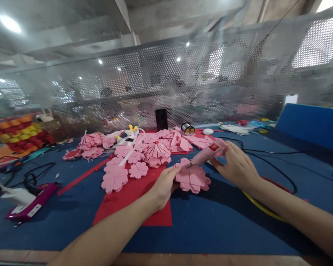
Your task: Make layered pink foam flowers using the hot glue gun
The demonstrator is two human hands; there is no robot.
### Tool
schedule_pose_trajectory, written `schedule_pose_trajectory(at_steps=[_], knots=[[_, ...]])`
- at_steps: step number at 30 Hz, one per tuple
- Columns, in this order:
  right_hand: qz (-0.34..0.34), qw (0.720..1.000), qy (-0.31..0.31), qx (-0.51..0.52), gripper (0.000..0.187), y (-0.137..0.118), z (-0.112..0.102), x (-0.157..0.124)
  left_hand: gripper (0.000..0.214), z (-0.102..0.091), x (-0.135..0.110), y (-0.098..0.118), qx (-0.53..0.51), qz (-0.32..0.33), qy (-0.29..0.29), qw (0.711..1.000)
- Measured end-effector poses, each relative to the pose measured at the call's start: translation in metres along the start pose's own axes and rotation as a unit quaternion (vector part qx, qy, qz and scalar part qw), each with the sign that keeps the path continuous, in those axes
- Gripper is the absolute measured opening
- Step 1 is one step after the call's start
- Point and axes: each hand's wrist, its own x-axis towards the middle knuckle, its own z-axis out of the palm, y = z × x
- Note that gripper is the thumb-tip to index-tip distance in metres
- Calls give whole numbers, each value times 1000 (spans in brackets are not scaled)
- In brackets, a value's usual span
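Observation:
My left hand (164,184) grips the edge of a pink folded paper flower (193,178) that rests on the blue table (216,221). My right hand (236,166) is closed around a pink glue gun (208,153), whose nozzle tip touches the top of that flower. A black cord runs from the gun off to the right. More pink paper flowers (119,175) lie on a red paper sheet (133,199) just left of my left hand.
A heap of pink folded pieces (155,147) and a white toy (127,138) sit further back. A magenta tool (30,205) with cables lies at the left. A perforated metal screen (166,85) closes off the back. A blue board (310,123) stands at the right.

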Motion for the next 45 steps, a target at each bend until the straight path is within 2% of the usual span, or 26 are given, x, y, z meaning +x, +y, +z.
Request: schedule_pose_trajectory(at_steps=[11,16,21,25,30,35,40,45], knots=[[1,1000,1,7,26,-3,-2,0,27,0,-1,2,-6,-3,6,1000],[28,999,-22,18,30,-3,0,-2,26,-2,1,-1,-5,-1,7,1000],[41,999,-10,27,37,-2,2,-4,28,-4,2,-3,-7,2,9,1000],[76,996,-19,33,37,0,2,-4,30,-3,1,-1,-9,-7,10,1000],[66,997,-28,42,35,1,3,-4,26,0,-2,4,-10,-13,13,1000],[40,998,-37,25,30,-1,0,-2,29,0,-2,4,-10,-10,4,1000],[20,999,-44,2,13,-3,-2,-2,29,-1,0,2,-11,-11,-3,1000],[4,999,-46,-12,6,3,-3,-2,28,-4,3,-1,-13,-16,2,1000]])
